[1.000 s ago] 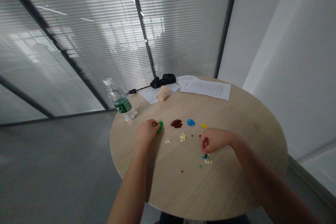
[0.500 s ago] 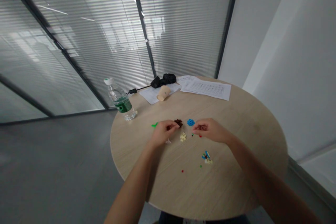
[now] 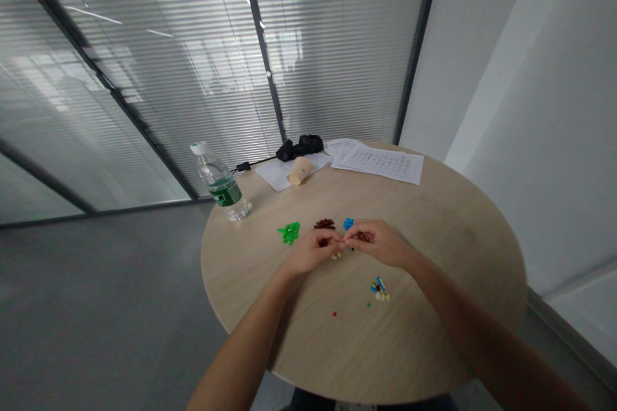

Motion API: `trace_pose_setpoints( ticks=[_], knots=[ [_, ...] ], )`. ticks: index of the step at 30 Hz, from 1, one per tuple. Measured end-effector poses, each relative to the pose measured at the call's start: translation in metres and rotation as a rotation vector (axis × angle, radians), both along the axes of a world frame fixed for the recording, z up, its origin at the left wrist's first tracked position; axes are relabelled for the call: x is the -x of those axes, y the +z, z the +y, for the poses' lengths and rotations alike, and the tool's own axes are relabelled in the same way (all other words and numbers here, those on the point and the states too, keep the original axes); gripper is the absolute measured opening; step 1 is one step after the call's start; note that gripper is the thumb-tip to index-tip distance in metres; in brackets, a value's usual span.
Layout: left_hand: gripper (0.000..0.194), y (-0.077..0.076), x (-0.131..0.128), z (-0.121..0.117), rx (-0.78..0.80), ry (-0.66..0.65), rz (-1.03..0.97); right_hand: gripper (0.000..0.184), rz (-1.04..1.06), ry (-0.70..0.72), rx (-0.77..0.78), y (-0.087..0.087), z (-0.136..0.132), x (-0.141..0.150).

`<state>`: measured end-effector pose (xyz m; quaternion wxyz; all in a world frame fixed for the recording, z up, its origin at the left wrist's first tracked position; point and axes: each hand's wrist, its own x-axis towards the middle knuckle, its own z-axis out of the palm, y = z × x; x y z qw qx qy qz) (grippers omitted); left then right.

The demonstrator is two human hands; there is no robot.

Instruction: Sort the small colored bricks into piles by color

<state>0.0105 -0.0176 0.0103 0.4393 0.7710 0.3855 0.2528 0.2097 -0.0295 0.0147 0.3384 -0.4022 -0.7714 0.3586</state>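
My left hand [image 3: 315,250] and my right hand [image 3: 376,242] meet at the fingertips above the round table, both in a pinch. Whatever is between the fingers is too small to make out. Just behind them lie a brown pile [image 3: 324,224] and a blue pile [image 3: 348,223] of tiny building pieces. Partly covered by the hands is a cream pile [image 3: 336,257]. Left of my left hand sits a green pile [image 3: 290,232]. Nearer to me lies a mixed cluster of blue, cream and brown pieces [image 3: 380,289], with a green piece [image 3: 369,304] and a red piece [image 3: 335,314].
A water bottle [image 3: 222,186] stands at the table's left edge. Toward the back are a paper cup [image 3: 299,171] on its side, a black bundle [image 3: 307,145] with a cable, and printed sheets [image 3: 380,164]. Blinds and a white wall surround the table [image 3: 434,205].
My hands have come together, the left moving right and the right moving slightly left. More of the green pile shows now, while the cream pile is more hidden.
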Motion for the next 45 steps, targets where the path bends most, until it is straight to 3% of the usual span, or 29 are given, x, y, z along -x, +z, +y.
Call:
trace_pose_setpoints(
  ticks=[5,8,11,13,15,17,22,35,40,45],
  knots=[
    [0.026,0.0,-0.002,0.0,-0.022,-0.001,-0.009,0.019,0.009,0.009,-0.001,-0.003,-0.001,0.003],
    [0.021,0.002,0.003,0.003,-0.11,0.093,0.095,0.021,0.02,-0.006,0.018,-0.002,-0.001,0.002],
    [0.018,0.004,0.017,0.01,-0.262,0.301,0.306,0.021,0.031,-0.047,0.046,-0.002,0.0,-0.001],
    [0.021,0.006,0.03,0.014,-0.342,0.53,0.491,0.022,0.03,-0.07,0.068,-0.003,0.001,-0.002],
    [0.022,0.008,0.041,0.018,-0.357,0.698,0.606,0.023,0.023,-0.079,0.077,-0.004,0.003,-0.002],
    [0.024,0.009,0.05,0.02,-0.321,0.766,0.693,0.023,0.008,-0.072,0.063,-0.006,0.004,-0.002],
    [0.029,0.006,0.054,0.022,-0.238,0.774,0.802,0.022,-0.05,-0.075,0.036,-0.009,0.006,-0.002],
    [0.032,0.009,0.052,0.02,-0.183,0.788,0.832,0.023,-0.035,-0.058,0.058,-0.011,0.009,-0.005],
    [0.034,0.009,0.052,0.02,-0.163,0.776,0.868,0.016,-0.184,0.065,0.11,-0.008,0.009,-0.014],
    [0.033,0.011,0.051,0.019,-0.204,0.81,0.829,0.014,-0.35,0.285,0.34,-0.003,0.009,-0.03]
  ],
)
